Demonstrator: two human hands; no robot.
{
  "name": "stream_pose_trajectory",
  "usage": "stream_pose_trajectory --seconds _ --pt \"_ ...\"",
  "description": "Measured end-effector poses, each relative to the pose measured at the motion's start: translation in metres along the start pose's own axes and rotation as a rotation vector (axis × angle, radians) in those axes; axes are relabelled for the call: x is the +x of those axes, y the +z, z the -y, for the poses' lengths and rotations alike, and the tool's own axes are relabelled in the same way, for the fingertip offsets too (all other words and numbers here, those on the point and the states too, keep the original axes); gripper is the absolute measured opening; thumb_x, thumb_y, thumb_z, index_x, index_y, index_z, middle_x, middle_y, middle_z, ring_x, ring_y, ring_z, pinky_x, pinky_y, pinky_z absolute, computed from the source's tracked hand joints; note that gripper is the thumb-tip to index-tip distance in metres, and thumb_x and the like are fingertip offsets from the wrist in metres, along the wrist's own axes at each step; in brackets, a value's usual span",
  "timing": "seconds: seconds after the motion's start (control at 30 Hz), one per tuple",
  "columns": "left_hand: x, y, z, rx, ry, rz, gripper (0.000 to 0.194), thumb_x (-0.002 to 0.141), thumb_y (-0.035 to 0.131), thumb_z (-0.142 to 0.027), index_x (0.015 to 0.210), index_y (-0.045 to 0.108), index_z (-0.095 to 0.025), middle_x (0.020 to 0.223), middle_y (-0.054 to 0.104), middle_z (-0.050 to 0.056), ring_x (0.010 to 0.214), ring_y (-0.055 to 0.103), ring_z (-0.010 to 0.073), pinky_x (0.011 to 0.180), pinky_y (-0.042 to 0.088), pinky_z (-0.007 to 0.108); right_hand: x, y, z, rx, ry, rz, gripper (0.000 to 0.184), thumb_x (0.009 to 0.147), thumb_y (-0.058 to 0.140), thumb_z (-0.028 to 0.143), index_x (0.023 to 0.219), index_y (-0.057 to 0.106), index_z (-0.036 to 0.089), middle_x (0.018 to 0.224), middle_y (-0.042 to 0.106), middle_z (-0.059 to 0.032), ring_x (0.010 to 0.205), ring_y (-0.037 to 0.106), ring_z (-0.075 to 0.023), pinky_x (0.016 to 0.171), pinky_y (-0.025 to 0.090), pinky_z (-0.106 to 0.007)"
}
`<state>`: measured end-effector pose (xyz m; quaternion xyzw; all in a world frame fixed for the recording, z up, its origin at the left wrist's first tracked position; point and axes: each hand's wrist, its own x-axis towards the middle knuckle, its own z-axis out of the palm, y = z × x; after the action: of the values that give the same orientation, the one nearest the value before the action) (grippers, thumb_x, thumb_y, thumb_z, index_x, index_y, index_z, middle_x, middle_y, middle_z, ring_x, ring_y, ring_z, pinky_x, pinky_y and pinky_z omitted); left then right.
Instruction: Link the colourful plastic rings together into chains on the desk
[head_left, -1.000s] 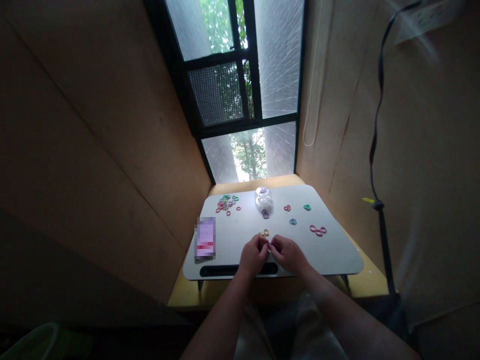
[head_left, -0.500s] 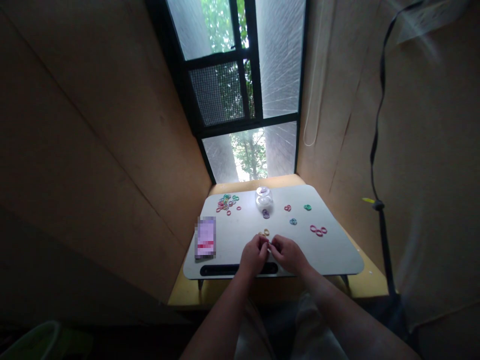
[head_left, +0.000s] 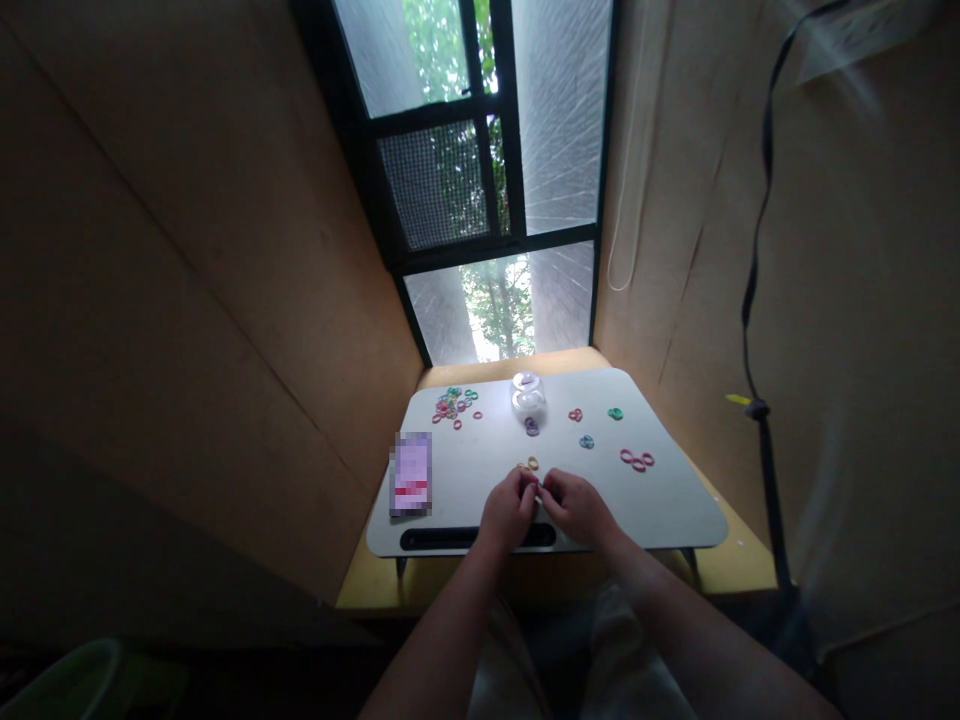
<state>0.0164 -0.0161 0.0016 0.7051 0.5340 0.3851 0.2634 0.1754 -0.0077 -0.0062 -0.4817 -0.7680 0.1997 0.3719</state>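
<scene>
Head view: both your hands are together over the near part of the white desk (head_left: 480, 490). Left hand (head_left: 508, 508), right hand (head_left: 576, 508): each grip narrow, fingers curled, fingertips nearly meeting around a small pale thing (head_left: 538, 496), too small to name.

Layout: yellow rings (head_left: 533, 464) just beyond your fingertips, partly hidden. Clear jar (head_left: 529, 402) farther back, purple rings (head_left: 532, 427) at its near side. Out to the right, separate groups: red rings (head_left: 575, 415), blue rings (head_left: 586, 442), green rings (head_left: 615, 413), pink rings (head_left: 637, 461). Mixed pile (head_left: 450, 405) at the far left.

Risks, my judgement: a loose pinch could let the small piece slip, your own fingers hiding where it lands; the black slot (head_left: 442, 540) along the near edge might catch it. Knuckles pushed forward could nudge the yellow rings. A low reach could bump the jar or mix the groups, since nothing visible fences them in.

Writing: no brand or label you can read. The flat purple item (head_left: 412, 470) at left is pixelated; only a red band stands out. Jar: no legible label.
</scene>
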Motion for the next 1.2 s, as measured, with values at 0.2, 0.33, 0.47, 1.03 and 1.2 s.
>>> stream_pose_trajectory --seconds 0.2,0.33,0.47,1.03,1.2 --pt "0.0005 0.0014 0.0028 0.013 0.000 0.013 0.011 0.090 0.047 -0.024 0.091 0.058 -0.022 0.083 0.066 -0.001 0.077 0.061 0.0161 0.071 0.043 0.026 0.0000 0.0009 0.0000 0.006 -0.007 -0.010 0.021 0.088 0.052 0.030 0.069 0.050 0.021 0.061 0.056 0.0024 0.057 0.050 -0.0129 0.056 0.032 -0.025" --pt "0.0008 0.0011 0.0030 0.017 0.001 0.017 0.012 0.091 0.047 -0.024 0.092 0.058 -0.022 0.084 0.067 -0.001 0.077 0.061 0.0161 0.072 0.044 0.026 0.0001 0.0008 -0.0004 0.014 -0.008 -0.009 0.019 0.087 0.052 0.029 0.070 0.051 0.022 0.063 0.057 0.0021 0.058 0.051 -0.0132 0.057 0.033 -0.025" --pt "0.0008 0.0003 0.0013 0.021 -0.002 0.017 0.011 0.091 0.047 -0.023 0.092 0.058 -0.022 0.084 0.067 0.000 0.078 0.062 0.0162 0.072 0.043 0.026 0.0003 0.0002 -0.0006 0.011 -0.006 -0.005 0.019 0.088 0.052 0.029 0.070 0.050 0.022 0.063 0.057 0.0021 0.059 0.052 -0.0133 0.057 0.033 -0.025" --pt "-0.0008 0.0003 -0.0009 0.048 -0.001 0.021 0.012 0.092 0.046 -0.024 0.092 0.058 -0.022 0.082 0.066 -0.001 0.076 0.061 0.0158 0.070 0.042 0.026 -0.0011 0.0012 -0.0010 -0.012 -0.002 -0.002 0.020 0.088 0.051 0.030 0.070 0.049 0.022 0.063 0.055 0.0023 0.058 0.049 -0.0130 0.057 0.032 -0.024" --pt "-0.0013 0.0010 -0.0004 0.046 0.004 0.016 0.011 0.091 0.047 -0.023 0.090 0.058 -0.023 0.082 0.066 -0.001 0.076 0.061 0.0159 0.071 0.042 0.026 -0.0008 -0.0001 0.0002 -0.011 -0.002 0.001 0.020 0.088 0.051 0.030 0.069 0.048 0.022 0.061 0.054 0.0025 0.056 0.048 -0.0127 0.056 0.031 -0.024"
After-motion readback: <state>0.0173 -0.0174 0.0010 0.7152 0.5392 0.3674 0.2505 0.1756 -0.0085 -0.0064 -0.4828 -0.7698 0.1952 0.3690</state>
